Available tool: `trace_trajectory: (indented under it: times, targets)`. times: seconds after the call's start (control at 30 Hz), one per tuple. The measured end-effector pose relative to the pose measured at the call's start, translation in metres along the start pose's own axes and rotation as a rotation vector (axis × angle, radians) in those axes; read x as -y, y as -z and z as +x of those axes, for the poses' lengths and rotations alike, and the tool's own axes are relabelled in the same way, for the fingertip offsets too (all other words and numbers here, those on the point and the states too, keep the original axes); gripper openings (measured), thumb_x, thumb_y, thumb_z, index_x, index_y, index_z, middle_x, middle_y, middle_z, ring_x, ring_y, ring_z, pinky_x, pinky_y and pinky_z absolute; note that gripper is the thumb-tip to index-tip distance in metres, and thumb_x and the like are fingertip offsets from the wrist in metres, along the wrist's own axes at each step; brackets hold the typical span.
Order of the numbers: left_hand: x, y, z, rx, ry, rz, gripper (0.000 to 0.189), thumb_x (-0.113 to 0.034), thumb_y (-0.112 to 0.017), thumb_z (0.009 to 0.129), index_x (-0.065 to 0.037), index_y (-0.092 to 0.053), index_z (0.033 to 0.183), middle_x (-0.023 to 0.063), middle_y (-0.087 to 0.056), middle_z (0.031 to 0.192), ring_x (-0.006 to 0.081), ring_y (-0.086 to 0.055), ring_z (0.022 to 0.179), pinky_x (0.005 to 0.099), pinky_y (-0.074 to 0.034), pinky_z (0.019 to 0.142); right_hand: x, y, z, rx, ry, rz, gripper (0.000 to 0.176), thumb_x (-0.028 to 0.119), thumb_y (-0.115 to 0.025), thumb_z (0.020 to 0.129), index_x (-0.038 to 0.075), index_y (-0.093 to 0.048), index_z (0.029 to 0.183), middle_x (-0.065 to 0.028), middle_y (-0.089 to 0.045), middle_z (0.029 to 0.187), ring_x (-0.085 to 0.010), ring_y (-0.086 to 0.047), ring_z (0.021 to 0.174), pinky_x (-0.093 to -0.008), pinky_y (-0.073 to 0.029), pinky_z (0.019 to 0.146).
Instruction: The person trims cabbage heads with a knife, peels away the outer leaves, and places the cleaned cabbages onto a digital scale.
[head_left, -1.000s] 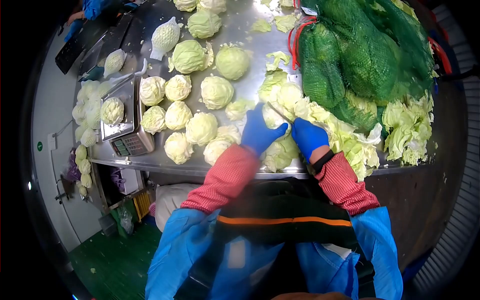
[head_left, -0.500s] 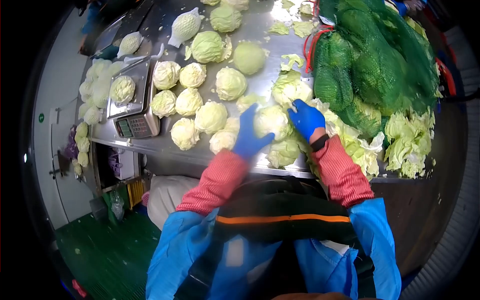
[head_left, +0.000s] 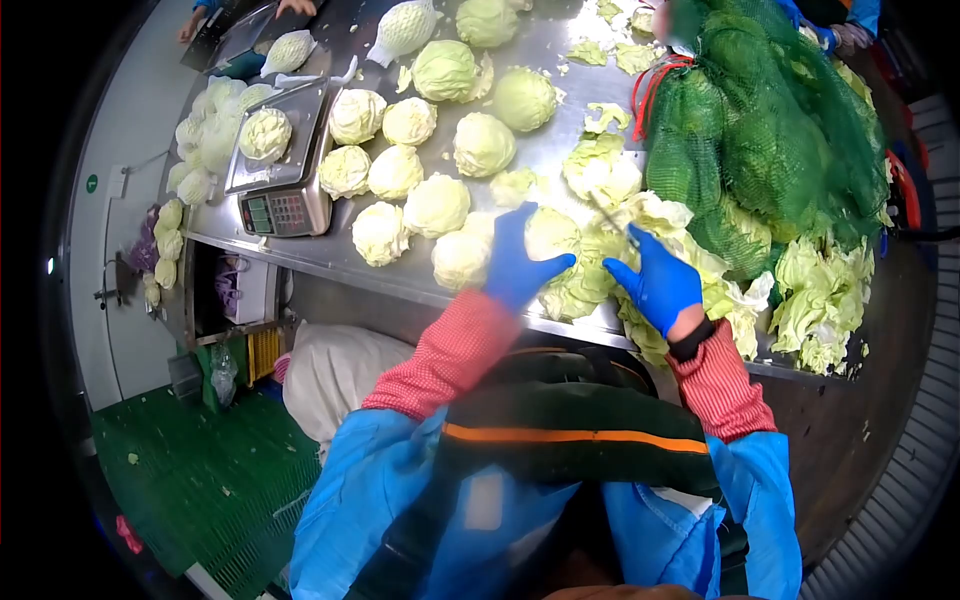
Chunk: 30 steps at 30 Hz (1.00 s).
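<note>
My left hand, in a blue glove, is open with the thumb stretched out, at the near left side of a trimmed cabbage. To its right is my right hand, also blue-gloved, its fingers curled and its thumb apart. A thin, blurred knife juts from its fingertips toward the cabbages; its handle is hidden in the hand. Loose leaves lie below and between the hands. Another cabbage sits left of my left hand, and a leafy one lies beyond the knife.
Several pale cabbages stand in rows on the steel table. A scale bears one cabbage. Green net sacks fill the right side, with a leaf pile before them. Other people's hands show at the far edge.
My right hand has drawn back toward me and right, away from the cabbage. My left hand stays beside it. The view has shifted, and a person's hands have appeared at the top left.
</note>
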<state>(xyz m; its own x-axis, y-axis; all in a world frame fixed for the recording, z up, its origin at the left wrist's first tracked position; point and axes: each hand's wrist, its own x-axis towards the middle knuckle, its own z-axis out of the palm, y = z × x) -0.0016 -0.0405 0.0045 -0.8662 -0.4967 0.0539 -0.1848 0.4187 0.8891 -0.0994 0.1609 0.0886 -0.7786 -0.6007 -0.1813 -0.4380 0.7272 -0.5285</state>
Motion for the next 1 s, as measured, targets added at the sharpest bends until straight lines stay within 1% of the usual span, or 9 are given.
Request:
trace_trajectory:
  times: [0.1, 0.37, 0.5, 0.53, 0.6, 0.67, 0.77, 0.87, 1.0]
  targets:
    - [-0.018, 0.001, 0.006, -0.015, -0.098, 0.173, 0.094, -0.028, -0.088, 0.059, 0.000, -0.041, 0.136, 0.0195, -0.048, 0.121, 0.0344, -0.045, 0.118, 0.0426, -0.039, 0.101, 0.017, 0.006, -0.022, 0.133, 0.182, -0.164, 0.022, 0.031, -0.054, 0.094, 0.011, -0.062, 0.097, -0.0151, -0.066, 0.092, -0.0353, -0.064, 0.077, -0.0429, -0.051, 0.066]
    - [-0.044, 0.017, 0.011, -0.001, -0.089, 0.461, 0.098, -0.038, -0.082, 0.063, -0.006, -0.034, 0.142, 0.0222, -0.047, 0.122, 0.0384, -0.049, 0.112, 0.0452, -0.044, 0.094, 0.001, -0.017, -0.015, 0.077, 0.061, 0.072, 0.028, 0.034, -0.045, 0.097, 0.010, -0.058, 0.095, -0.0171, -0.064, 0.083, -0.0388, -0.061, 0.077, -0.0434, -0.048, 0.067]
    - [-0.038, 0.020, -0.002, 0.094, -0.041, 0.593, 0.102, -0.041, -0.082, 0.061, -0.008, -0.032, 0.144, 0.0233, -0.046, 0.123, 0.0398, -0.048, 0.112, 0.0461, -0.043, 0.094, -0.030, -0.030, -0.003, -0.236, 0.071, 0.187, 0.028, 0.031, -0.042, 0.098, 0.009, -0.058, 0.095, -0.0156, -0.063, 0.078, -0.0361, -0.061, 0.073, -0.0406, -0.048, 0.068]
    - [-0.036, 0.019, -0.007, 0.106, -0.023, 0.588, 0.102, -0.041, -0.082, 0.061, -0.008, -0.032, 0.144, 0.0235, -0.046, 0.123, 0.0402, -0.047, 0.112, 0.0463, -0.043, 0.095, -0.032, -0.015, 0.008, -0.194, -0.108, 0.210, 0.028, 0.028, -0.040, 0.099, 0.008, -0.059, 0.091, -0.0146, -0.062, 0.075, -0.0346, -0.061, 0.071, -0.0397, -0.048, 0.067]
    - [-0.035, 0.016, -0.017, 0.153, 0.004, 0.580, 0.102, -0.041, -0.082, 0.061, -0.009, -0.033, 0.144, 0.0239, -0.045, 0.123, 0.0410, -0.046, 0.114, 0.0466, -0.042, 0.096, -0.036, -0.018, 0.008, -0.108, -0.005, 0.155, 0.033, 0.030, -0.040, 0.100, 0.007, -0.060, 0.089, -0.0159, -0.063, 0.074, -0.0353, -0.062, 0.072, -0.0411, -0.048, 0.067]
    - [-0.041, 0.017, -0.012, 0.106, 0.003, 0.501, 0.102, -0.038, -0.082, 0.061, -0.009, -0.031, 0.145, 0.0235, -0.045, 0.123, 0.0404, -0.046, 0.114, 0.0468, -0.042, 0.097, -0.003, -0.005, -0.011, 0.051, 0.129, 0.065, 0.029, 0.031, -0.042, 0.098, 0.008, -0.058, 0.093, -0.0209, -0.065, 0.086, -0.0394, -0.062, 0.079, -0.0482, -0.048, 0.069]
    - [-0.037, 0.027, -0.001, 0.100, -0.073, 0.344, 0.102, -0.034, -0.083, 0.062, -0.008, -0.029, 0.146, 0.0215, -0.045, 0.128, 0.0368, -0.045, 0.119, 0.0448, -0.041, 0.100, 0.003, -0.024, -0.022, 0.007, 0.104, 0.172, 0.032, 0.038, -0.054, 0.094, 0.010, -0.060, 0.108, -0.0158, -0.066, 0.080, -0.0351, -0.064, 0.075, -0.0437, -0.049, 0.070]
    - [-0.018, 0.036, 0.004, 0.210, -0.120, -0.065, 0.101, -0.029, -0.082, 0.065, -0.007, -0.027, 0.147, 0.0184, -0.042, 0.136, 0.0313, -0.044, 0.125, 0.0414, -0.038, 0.104, 0.016, 0.005, -0.005, 0.086, -0.047, 0.415, 0.076, 0.046, -0.069, 0.082, 0.014, -0.040, 0.144, -0.0071, -0.058, 0.071, -0.0182, -0.057, 0.065, -0.0322, -0.048, 0.068]
    - [-0.037, 0.036, 0.003, 0.352, 0.074, -0.744, 0.090, -0.030, -0.074, 0.076, -0.006, -0.026, 0.148, 0.0154, -0.039, 0.142, 0.0274, -0.042, 0.130, 0.0391, -0.035, 0.109, 0.002, -0.008, 0.024, 0.041, 0.164, 0.530, 0.067, 0.044, -0.065, 0.086, 0.013, -0.045, 0.141, -0.0045, -0.058, 0.071, -0.0160, -0.056, 0.064, -0.0306, -0.047, 0.064]
